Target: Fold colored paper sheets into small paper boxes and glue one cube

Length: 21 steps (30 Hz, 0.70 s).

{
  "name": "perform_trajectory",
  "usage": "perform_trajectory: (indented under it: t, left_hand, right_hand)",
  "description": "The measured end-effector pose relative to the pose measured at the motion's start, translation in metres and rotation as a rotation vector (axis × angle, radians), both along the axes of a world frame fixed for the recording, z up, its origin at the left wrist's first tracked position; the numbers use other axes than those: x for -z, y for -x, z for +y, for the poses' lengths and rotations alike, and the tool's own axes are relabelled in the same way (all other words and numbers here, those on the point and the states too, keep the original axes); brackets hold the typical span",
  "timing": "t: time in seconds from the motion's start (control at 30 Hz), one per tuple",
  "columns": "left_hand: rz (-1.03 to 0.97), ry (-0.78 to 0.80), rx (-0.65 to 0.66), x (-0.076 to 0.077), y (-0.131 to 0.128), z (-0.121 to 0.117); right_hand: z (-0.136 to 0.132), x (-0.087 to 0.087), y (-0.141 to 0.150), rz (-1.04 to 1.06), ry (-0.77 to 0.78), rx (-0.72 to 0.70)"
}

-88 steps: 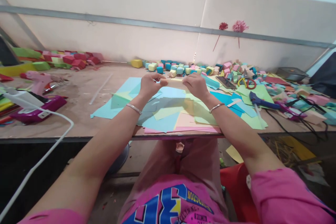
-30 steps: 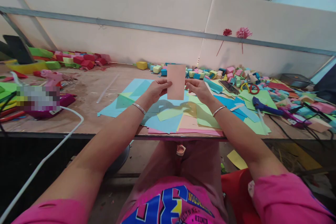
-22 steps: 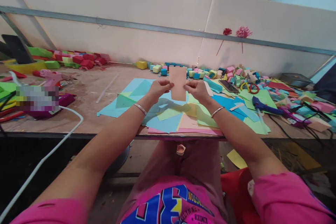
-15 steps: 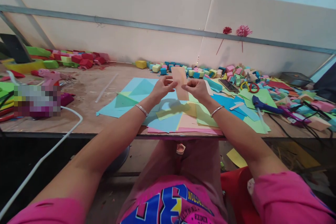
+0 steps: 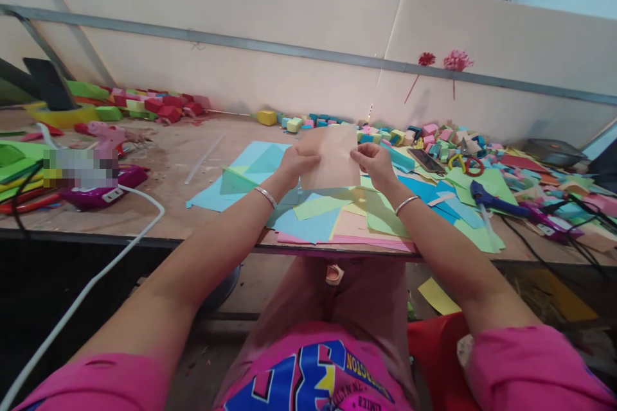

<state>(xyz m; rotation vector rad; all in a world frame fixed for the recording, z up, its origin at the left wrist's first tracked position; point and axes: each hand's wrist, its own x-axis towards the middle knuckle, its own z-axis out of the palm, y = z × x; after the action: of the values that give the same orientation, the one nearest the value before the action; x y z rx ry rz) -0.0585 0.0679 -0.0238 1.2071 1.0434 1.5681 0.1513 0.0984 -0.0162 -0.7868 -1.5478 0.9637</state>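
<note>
A peach-coloured paper sheet (image 5: 331, 157) is held up above the table, spread wide between both hands. My left hand (image 5: 296, 164) pinches its left edge and my right hand (image 5: 375, 160) pinches its right edge. Each wrist wears a thin silver bangle. Below the hands lies a pile of blue, green, yellow and pink paper sheets (image 5: 318, 215) on the wooden table (image 5: 159, 196).
Small coloured paper boxes (image 5: 385, 136) line the back of the table, with red and green ones (image 5: 144, 104) at the far left. A pink glue gun (image 5: 108, 136), a blue glue gun (image 5: 491, 197), scissors (image 5: 465, 164), a phone (image 5: 427, 160) and cables lie around.
The paper was a narrow folded strip held upright a second ago. It has been unfolded and is now a wider sheet stretched between both hands.
</note>
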Motion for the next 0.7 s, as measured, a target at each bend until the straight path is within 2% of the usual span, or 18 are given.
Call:
perform_trajectory:
  t: [0.1,0.27,0.4,0.5,0.6,0.7]
  left_hand:
    - [-0.025,0.010,-0.083,0.003,0.001,0.004]
    - [-0.088,0.034,-0.104,0.004,0.001,0.009]
    - [-0.128,0.093,-0.089,0.001,0.004,0.008]
    - [-0.136,0.151,-0.052,-0.002,0.003,0.004]
    - [-0.123,0.203,-0.034,-0.006,0.001,0.001]
    - [-0.111,0.233,-0.086,-0.006,0.003,0.002]
  right_hand:
    - [0.003,0.002,-0.002,0.008,-0.024,0.002]
    - [0.005,0.003,-0.003,-0.026,-0.155,-0.072]
    - [0.012,0.003,-0.011,-0.187,-0.342,-0.149]
    - [0.015,0.003,-0.015,-0.314,-0.466,-0.129]
    - [0.015,0.001,-0.015,-0.372,-0.444,-0.057]
    - [0.016,0.001,-0.015,-0.340,-0.325,0.082]
